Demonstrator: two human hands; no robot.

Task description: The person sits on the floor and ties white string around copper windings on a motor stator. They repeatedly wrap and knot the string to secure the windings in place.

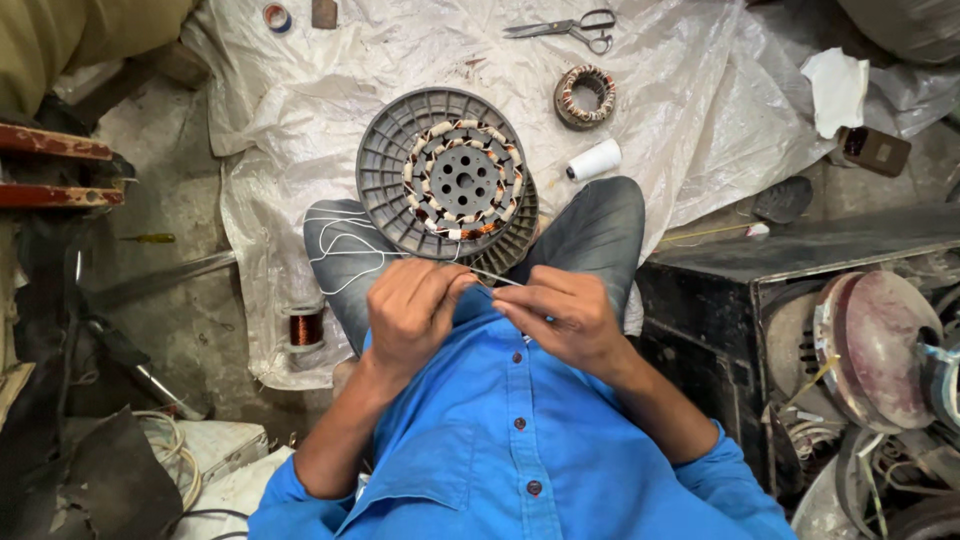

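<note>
Here, both hands' fingers pinch one needle (492, 276) before one wound stator (462, 178), two spools beyond.

One view only, from the person's head, looking almost straight down the blue shirt (500, 440) to the lap. The round grey motor housing (445, 170) sits just above centre, close to the lens and propped between the knees. Beyond it, toward the top edge, scissors (565, 27) lie on the white plastic sheet (680, 110). Right of the housing a black metal box (740, 290) reaches the frame's edge; left of it, bare floor.
</note>
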